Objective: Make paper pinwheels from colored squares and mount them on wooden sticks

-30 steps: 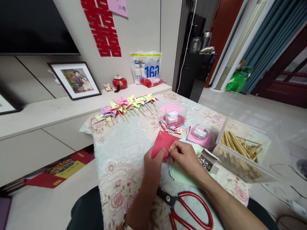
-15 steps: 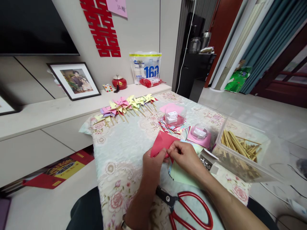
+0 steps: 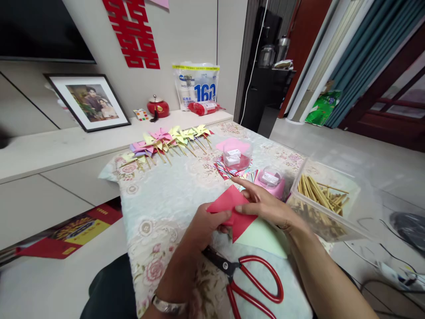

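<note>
A folded red paper square (image 3: 232,212) lies just above the flowered tablecloth (image 3: 166,199). My left hand (image 3: 204,226) pinches its left corner between thumb and fingers. My right hand (image 3: 265,204) rests on the paper's right side, thumb pressing on the fold and the other fingers stretched out flat. Under the paper sits a pale green sheet (image 3: 264,237). Red-handled scissors (image 3: 252,283) lie on the cloth just in front of my hands.
A row of finished paper pinwheels (image 3: 166,144) lies at the table's far edge. Two small clear tubs (image 3: 236,157) (image 3: 270,177) stand on stacked coloured papers. A clear box of wooden sticks (image 3: 318,199) is at the right. A framed photo (image 3: 88,103) leans on the ledge.
The camera view shifted down and left. My right hand went from pinching the paper's top to lying flat across it, and the red paper now shows a lower triangular point.
</note>
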Available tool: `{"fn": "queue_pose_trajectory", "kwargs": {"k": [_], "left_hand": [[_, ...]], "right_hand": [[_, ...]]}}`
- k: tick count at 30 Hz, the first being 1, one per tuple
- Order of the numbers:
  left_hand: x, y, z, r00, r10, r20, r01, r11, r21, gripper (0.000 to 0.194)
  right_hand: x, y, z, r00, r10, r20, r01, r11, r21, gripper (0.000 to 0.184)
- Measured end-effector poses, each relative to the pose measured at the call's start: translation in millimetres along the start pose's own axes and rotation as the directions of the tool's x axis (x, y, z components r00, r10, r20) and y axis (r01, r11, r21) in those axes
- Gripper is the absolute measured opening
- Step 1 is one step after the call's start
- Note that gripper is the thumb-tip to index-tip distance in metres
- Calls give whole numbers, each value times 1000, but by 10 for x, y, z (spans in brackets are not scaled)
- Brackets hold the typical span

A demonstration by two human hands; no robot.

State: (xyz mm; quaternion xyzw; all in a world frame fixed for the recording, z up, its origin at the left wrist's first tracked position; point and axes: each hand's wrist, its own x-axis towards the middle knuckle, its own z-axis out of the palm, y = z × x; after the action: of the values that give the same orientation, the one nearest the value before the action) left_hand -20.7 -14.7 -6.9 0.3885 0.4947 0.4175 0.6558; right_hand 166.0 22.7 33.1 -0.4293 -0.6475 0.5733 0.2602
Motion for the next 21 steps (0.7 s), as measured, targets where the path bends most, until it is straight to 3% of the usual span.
{"fn": "queue_pose_trajectory", "kwargs": {"k": [11,17,21], "left_hand": [[9,1,-35,998,5,64,-16,985,174,20],[-1,-7,-26,999,14,44,-22,984,179,18],[10,-19,-30,999,43,30,-44,999,23,23]], "right_hand": [[45,-19,42,1000,-23,9,25,944,-330,90],[46,-27,78,999,-33,-22,25,958,-287,90],[61,22,92,994,-69,-82,54,983,-178,87]]}}
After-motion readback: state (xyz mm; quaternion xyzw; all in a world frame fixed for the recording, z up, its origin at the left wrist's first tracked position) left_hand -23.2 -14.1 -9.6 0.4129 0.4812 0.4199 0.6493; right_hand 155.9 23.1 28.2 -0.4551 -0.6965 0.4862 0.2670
